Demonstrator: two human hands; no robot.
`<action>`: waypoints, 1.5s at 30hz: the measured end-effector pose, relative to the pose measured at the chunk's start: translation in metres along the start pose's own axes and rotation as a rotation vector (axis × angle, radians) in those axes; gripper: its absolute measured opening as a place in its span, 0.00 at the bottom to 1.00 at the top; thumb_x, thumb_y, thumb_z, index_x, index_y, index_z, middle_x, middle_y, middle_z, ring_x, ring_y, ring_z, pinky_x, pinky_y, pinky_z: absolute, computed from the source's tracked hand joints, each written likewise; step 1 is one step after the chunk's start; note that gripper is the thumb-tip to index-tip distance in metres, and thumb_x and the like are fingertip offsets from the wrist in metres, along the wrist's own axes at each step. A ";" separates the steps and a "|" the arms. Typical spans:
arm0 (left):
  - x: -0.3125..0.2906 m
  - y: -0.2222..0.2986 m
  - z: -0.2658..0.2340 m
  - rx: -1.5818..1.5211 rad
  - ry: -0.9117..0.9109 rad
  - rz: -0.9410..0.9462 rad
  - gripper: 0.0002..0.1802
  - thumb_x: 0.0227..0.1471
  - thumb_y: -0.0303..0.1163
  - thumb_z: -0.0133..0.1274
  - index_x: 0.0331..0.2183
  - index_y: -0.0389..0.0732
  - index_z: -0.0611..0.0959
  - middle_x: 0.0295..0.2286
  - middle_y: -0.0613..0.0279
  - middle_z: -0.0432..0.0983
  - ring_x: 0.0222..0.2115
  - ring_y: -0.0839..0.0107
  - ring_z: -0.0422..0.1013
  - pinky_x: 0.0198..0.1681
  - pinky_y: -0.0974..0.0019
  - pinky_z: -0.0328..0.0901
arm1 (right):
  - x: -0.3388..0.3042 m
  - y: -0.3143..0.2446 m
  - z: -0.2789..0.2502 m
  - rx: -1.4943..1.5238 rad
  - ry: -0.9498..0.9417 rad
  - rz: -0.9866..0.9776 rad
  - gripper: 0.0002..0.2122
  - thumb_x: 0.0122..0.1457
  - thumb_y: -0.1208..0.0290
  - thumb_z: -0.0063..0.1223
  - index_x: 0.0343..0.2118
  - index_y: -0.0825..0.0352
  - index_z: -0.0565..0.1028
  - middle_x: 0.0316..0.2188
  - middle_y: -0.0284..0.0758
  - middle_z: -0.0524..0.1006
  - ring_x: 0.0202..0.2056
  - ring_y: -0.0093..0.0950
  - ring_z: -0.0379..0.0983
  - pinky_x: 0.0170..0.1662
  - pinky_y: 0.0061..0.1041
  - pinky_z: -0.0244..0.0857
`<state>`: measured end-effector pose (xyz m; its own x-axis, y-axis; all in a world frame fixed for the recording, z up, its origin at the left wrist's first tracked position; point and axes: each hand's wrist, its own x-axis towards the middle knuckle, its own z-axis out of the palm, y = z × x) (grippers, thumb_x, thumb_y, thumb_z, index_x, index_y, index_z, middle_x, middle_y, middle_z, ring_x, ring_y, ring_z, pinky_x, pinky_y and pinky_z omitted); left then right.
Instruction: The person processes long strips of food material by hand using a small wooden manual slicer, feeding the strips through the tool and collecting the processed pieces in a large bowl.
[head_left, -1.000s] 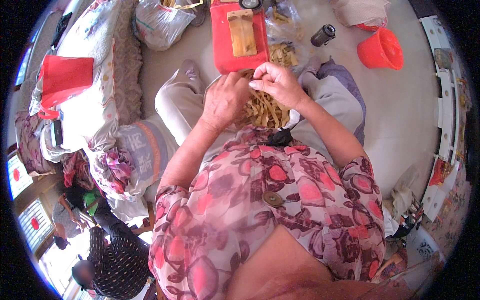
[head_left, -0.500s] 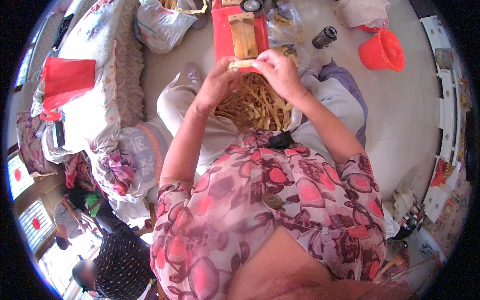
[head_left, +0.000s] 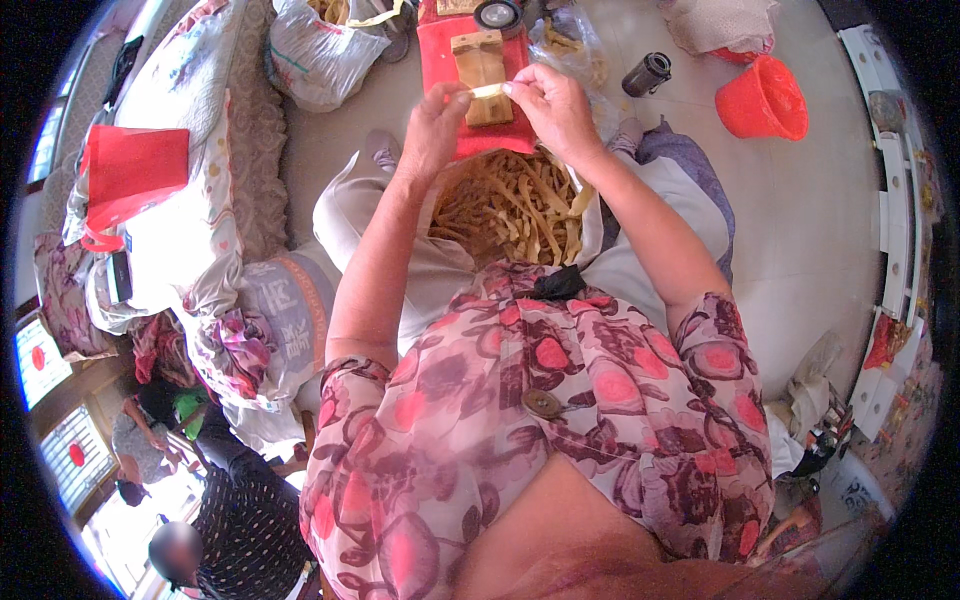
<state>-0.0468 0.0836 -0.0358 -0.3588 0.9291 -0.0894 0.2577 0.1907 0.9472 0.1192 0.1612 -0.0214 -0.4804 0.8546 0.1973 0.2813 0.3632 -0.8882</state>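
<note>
A short pale-yellow strip (head_left: 487,91) is stretched level between my two hands, over a wooden block (head_left: 479,62) with a curved, notched top. My left hand (head_left: 434,130) is closed on the strip's left end. Thumb and fingers of my right hand (head_left: 556,108) pinch the other end. The block sits on a red board or bench (head_left: 435,75). Below my hands, between my legs, an open bag or container holds many tan, curled strips (head_left: 525,205). What the strips are made of, I cannot tell.
A wheel (head_left: 497,14) stands at the far end of the red surface. Plastic bags (head_left: 325,58) lie to both sides. Right, a dark flask (head_left: 647,74) and a red bucket (head_left: 762,98) stand on the floor. Left is a bed with a red bag (head_left: 137,172). Another person (head_left: 245,515) sits lower left.
Both hands have moved away from me, up over the wooden block, with the strip still held between them. More of the tan strips below shows now.
</note>
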 end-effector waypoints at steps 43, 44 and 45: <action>-0.066 0.020 0.017 0.292 0.201 0.380 0.13 0.48 0.20 0.40 0.37 0.38 0.74 0.30 0.52 0.72 0.34 0.54 0.69 0.38 0.62 0.64 | -0.044 -0.008 0.023 0.610 -0.416 0.256 0.13 0.60 0.62 0.40 0.29 0.66 0.70 0.17 0.31 0.65 0.18 0.20 0.64 0.20 0.20 0.57; -0.065 0.019 0.017 0.279 0.193 0.328 0.13 0.49 0.21 0.40 0.38 0.38 0.74 0.30 0.52 0.72 0.33 0.56 0.70 0.38 0.63 0.65 | -0.044 -0.006 0.025 0.309 -0.310 0.013 0.14 0.60 0.61 0.39 0.28 0.68 0.70 0.17 0.34 0.65 0.19 0.23 0.66 0.20 0.24 0.60; -0.064 0.015 0.016 0.189 0.138 0.251 0.12 0.50 0.21 0.40 0.38 0.38 0.74 0.29 0.53 0.72 0.32 0.59 0.70 0.37 0.64 0.65 | -0.046 -0.019 0.020 0.416 -0.323 0.156 0.13 0.58 0.61 0.43 0.29 0.68 0.70 0.18 0.36 0.70 0.21 0.27 0.69 0.23 0.27 0.62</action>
<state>-0.0061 0.0319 -0.0208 -0.3779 0.9053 0.1940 0.5102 0.0288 0.8596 0.1195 0.1079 -0.0217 -0.7085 0.7051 -0.0296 0.0493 0.0075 -0.9988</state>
